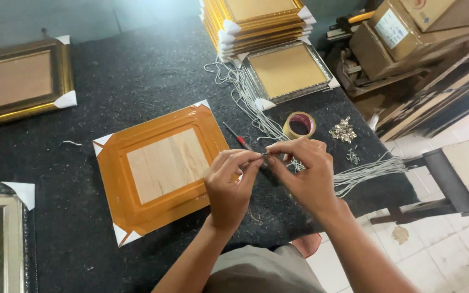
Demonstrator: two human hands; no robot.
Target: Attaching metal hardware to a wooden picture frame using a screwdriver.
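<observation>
From up here I see my left hand and right hand drawn together over the dark felt-covered worktable, fingertips pinched narrow on a tiny dark metal piece held between them; it is too small for me to tell its kind. Just beside my left hand lies the orange tape-wrapped picture frame with a pale wooden backing board, face down, white card protectors on its corners. Behind my hands a red-handled screwdriver lies on the felt, near a roll of brown tape, a bundle of white cords and a small heap of silvery metal hangers.
</observation>
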